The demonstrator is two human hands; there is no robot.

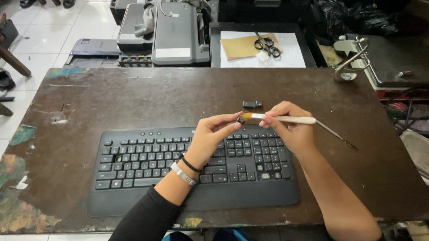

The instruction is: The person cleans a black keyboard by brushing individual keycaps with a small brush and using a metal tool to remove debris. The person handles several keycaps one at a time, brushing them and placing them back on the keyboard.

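the right hand (289, 127) is closed around the pale handle of a small brush (278, 119), holding it level above the upper edge of a black keyboard (167, 163). the left hand (212, 136) reaches up with its fingertips pinched at the brush's brown bristle end. the keyboard lies on a worn dark table (94, 102). a thin metal tool (335, 133) lies on the table just right of the right hand, and a small black part (251, 105) sits just beyond the brush. scissors (268, 45) rest on paper farther back.
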